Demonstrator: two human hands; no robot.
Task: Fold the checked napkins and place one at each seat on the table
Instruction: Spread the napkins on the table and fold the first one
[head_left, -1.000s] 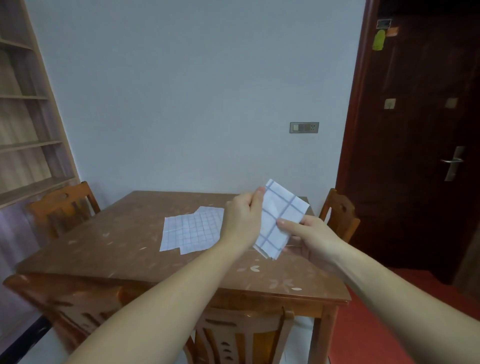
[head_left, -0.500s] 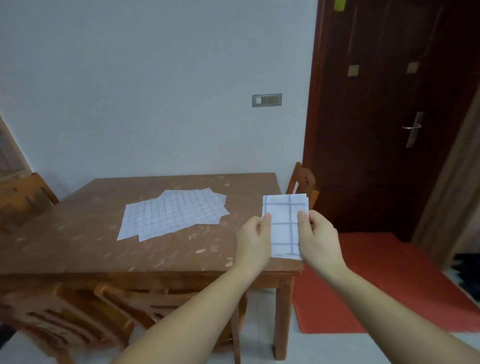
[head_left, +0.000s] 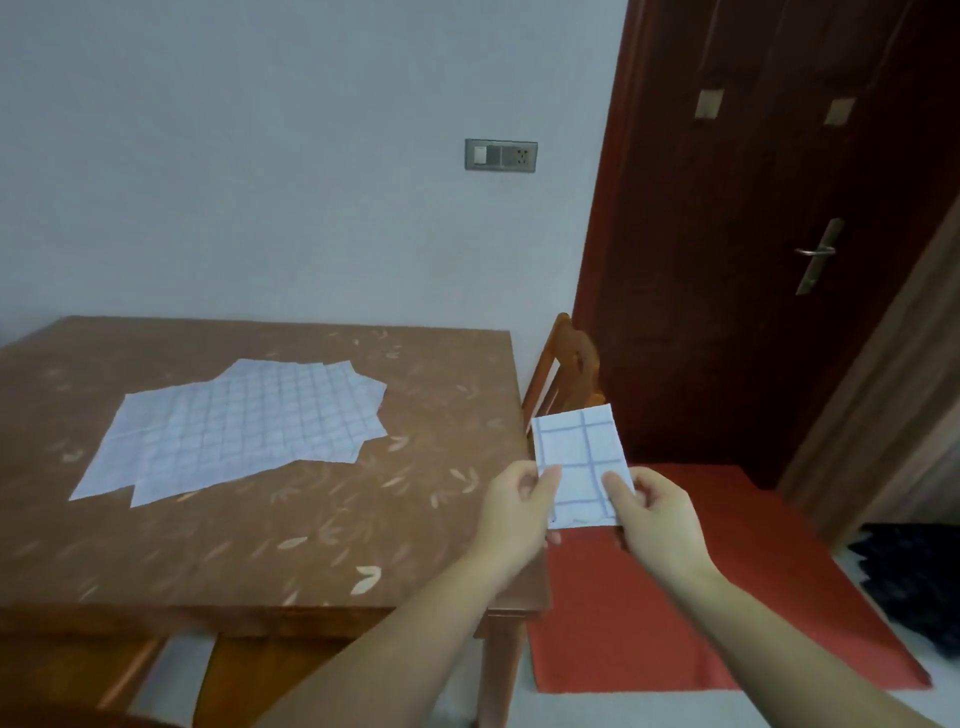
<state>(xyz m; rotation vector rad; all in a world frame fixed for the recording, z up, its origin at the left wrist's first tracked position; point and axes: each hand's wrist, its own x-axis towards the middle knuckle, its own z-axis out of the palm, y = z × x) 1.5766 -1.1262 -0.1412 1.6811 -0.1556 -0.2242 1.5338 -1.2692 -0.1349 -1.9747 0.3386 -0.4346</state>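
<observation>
A folded white napkin with blue checks (head_left: 579, 460) hangs in the air just past the right edge of the wooden table (head_left: 234, 551). My left hand (head_left: 519, 514) pinches its lower left edge and my right hand (head_left: 657, 519) pinches its lower right edge. A loose pile of unfolded checked napkins (head_left: 239, 428) lies flat on the middle of the table. A wooden chair (head_left: 569, 369) stands at the table's right side, directly behind the held napkin.
A red mat (head_left: 691, 582) covers the floor right of the table. A dark red door (head_left: 769, 234) stands beyond it. Another chair (head_left: 130, 670) is tucked under the near edge. Dark fabric (head_left: 914, 577) lies on the floor at far right.
The view has swung right and down. Both hands carried the folded napkin from above the table's middle to just beyond its right edge, turning it upright and square.
</observation>
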